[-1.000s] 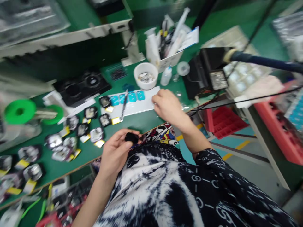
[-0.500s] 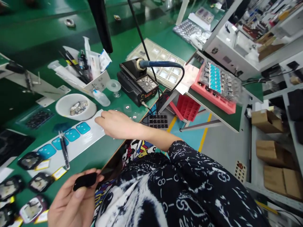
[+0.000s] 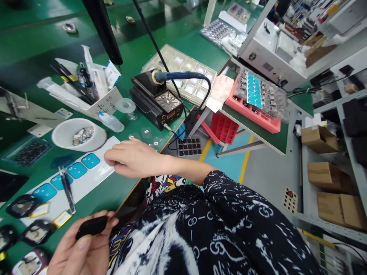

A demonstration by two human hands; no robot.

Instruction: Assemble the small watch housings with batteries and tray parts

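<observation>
Turned slightly further right than half a second ago, the view now sets the bench (image 3: 99,194) and everything on it further to the left, while both hands keep much the same places. Nearest, at the lower left, the left hand (image 3: 75,252) grasps a flat black piece (image 3: 92,226) between thumb and fingers, just off the bench's front edge. Holding it well probably calls for light pressure at its rim, with the thumb kept off the broad face, which may mark easily. That hand is palm up, with the fingers behind the piece. Beyond it lie dark housings (image 3: 38,231) with yellow-edged tags (image 3: 61,219). Farther on, the right hand (image 3: 132,157) is knuckles up, fingers curled, at the right end of a white sheet (image 3: 100,173), its forearm coming in across the bench edge; whether it grips anything cannot be told. A gentle touch there would likely leave the row of blue pieces (image 3: 77,170) and the tweezers (image 3: 67,191) lying across the sheet undisturbed. Past the sheet stand a white bowl (image 3: 97,142), a small bottle (image 3: 111,121) and a black soldering station (image 3: 156,110); farther off is a red tray (image 3: 255,114).
</observation>
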